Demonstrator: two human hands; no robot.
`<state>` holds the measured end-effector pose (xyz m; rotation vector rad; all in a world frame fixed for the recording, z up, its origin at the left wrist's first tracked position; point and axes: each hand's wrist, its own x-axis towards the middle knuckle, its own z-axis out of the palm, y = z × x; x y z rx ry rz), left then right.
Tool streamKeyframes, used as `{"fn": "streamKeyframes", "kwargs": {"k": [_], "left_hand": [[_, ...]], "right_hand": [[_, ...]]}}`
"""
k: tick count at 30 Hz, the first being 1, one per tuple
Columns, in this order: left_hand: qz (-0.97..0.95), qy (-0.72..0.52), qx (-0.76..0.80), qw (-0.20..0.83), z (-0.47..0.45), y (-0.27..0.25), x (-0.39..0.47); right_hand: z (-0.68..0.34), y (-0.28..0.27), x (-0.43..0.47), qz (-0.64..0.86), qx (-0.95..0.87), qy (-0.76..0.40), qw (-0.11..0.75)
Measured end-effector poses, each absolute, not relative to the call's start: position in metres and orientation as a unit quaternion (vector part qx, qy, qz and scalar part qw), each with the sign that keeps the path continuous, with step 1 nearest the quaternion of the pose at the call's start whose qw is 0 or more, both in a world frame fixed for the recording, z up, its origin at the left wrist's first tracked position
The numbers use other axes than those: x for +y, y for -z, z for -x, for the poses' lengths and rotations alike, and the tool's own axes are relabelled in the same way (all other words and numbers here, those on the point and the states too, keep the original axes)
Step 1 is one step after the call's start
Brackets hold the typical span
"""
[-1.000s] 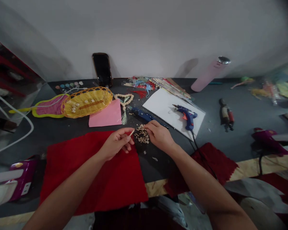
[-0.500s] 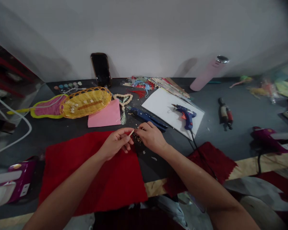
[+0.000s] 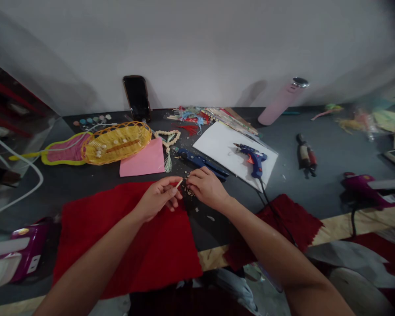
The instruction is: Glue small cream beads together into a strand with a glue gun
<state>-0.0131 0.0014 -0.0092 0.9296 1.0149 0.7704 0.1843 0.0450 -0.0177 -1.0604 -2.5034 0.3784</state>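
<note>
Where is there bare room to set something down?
Right of the white paper, either side of the dark tool, bar small scraps. A smaller patch lies between the red cloth and right forearm, also with scraps. It's crowded around the wood bits between left hand and right hand, and at the back, where tassels lie near the beads.

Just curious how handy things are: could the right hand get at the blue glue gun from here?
Probably yes: only the low end of a blue tool seems to lie between the right hand and the glue gun.
</note>
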Motion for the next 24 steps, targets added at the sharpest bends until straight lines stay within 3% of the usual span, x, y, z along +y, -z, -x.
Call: {"fn": "streamKeyframes", "kwargs": {"k": [7, 24], "left_hand": [[-0.415, -0.329, 0.450, 0.719, 0.013, 0.010, 0.001], [-0.390, -0.302, 0.426, 0.759, 0.014, 0.004, -0.003]], "right_hand": [[-0.180, 0.011, 0.040, 0.362, -0.839, -0.220, 0.342], [-0.178, 0.012, 0.033, 0.335, -0.824, -0.275, 0.365]]}}
